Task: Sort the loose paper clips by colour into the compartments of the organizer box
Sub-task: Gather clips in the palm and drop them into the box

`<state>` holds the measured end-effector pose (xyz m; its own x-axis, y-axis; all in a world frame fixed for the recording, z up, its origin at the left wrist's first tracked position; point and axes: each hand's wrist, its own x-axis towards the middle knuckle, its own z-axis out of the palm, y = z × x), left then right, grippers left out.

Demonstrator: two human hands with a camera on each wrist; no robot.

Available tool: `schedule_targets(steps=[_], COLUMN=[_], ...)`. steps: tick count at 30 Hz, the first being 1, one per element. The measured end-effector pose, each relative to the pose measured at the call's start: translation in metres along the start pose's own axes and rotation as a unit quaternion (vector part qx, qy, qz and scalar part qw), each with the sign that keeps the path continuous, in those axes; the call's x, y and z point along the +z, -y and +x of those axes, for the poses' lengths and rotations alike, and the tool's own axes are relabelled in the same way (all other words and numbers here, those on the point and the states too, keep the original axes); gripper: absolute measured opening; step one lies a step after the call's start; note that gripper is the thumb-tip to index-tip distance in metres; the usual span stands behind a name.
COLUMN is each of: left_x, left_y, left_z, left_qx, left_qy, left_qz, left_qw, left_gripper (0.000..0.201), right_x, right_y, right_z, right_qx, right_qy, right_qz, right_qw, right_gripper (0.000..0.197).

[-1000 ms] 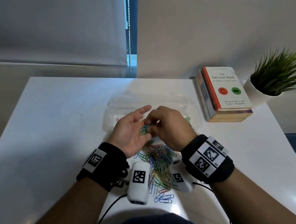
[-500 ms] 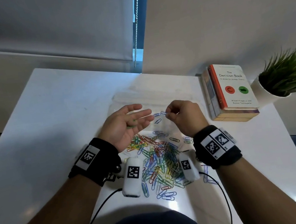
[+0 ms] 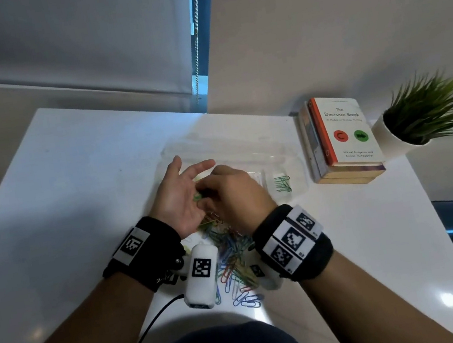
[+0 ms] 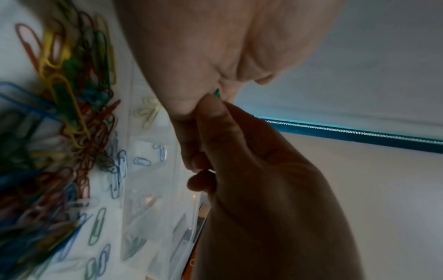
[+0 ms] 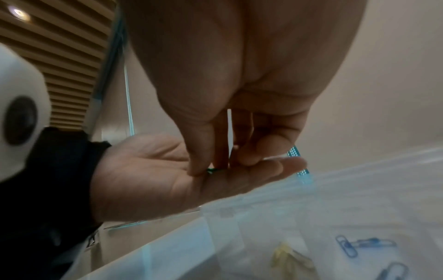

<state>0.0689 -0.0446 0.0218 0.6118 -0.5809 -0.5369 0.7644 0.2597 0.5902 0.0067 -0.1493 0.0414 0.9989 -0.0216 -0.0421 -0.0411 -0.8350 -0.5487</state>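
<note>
1. The left hand (image 3: 179, 196) is held palm up, with its fingers spread out flat, just above the near edge of the organizer box (image 3: 245, 150).
2. The right hand (image 3: 233, 192) reaches over to the left palm. Its thumb and fingertips (image 5: 199, 168) are pinching a green paper clip (image 5: 212, 170) that lies on the left palm.
3. Only a tiny bit of that green clip shows in the wrist views. The fingers cover the rest. In the head view it is a blurry green spot between the hands.
4. The box is see-through plastic, so its walls are hard to make out. The hands hide its middle part.
5. A small bunch of green clips (image 3: 283, 184) lies in a compartment on the right side of the box.
6. The left wrist view shows some yellow clips (image 4: 148, 112) in one compartment and a few blue clips (image 4: 153, 155) in the one beside it. They look pale and fuzzy through the plastic.
7. The pile of loose paper clips (image 3: 233, 254) lies on the white table (image 3: 59, 181), near the person, between the two wrists. The wrists and the white wrist cameras hide parts of it. It has many colours mixed up.
8. A stack of books (image 3: 341, 139) lies to the right of the box, and a potted plant (image 3: 422, 112) stands past the books. The edge of the picture cuts off some leaves.
</note>
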Motion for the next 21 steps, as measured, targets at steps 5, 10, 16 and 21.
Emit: schedule_targets(steps=[5, 10, 16, 21], left_x=[0.004, 0.017, 0.023, 0.012], left_y=[0.000, 0.002, 0.008, 0.008], left_z=[0.000, 0.000, 0.000, 0.000], left_qx=[0.003, -0.005, 0.009, 0.041], left_qy=[-0.003, 0.014, 0.030, 0.003], left_qz=[0.022, 0.032, 0.058, 0.080], left_qw=[1.000, 0.999, 0.998, 0.996], left_gripper=[0.064, 0.060, 0.049, 0.044], right_x=[0.001, -0.009, -0.025, -0.042], right_y=[-0.003, -0.007, -0.033, -0.090], right_z=[0.001, -0.006, -0.016, -0.022], right_qx=[0.006, 0.000, 0.086, 0.207], right_qy=[-0.008, -0.019, -0.086, -0.115], right_qz=[0.017, -0.013, 0.070, -0.007], right_qw=[1.000, 1.000, 0.990, 0.972], right_gripper=[0.016, 0.016, 0.010, 0.014])
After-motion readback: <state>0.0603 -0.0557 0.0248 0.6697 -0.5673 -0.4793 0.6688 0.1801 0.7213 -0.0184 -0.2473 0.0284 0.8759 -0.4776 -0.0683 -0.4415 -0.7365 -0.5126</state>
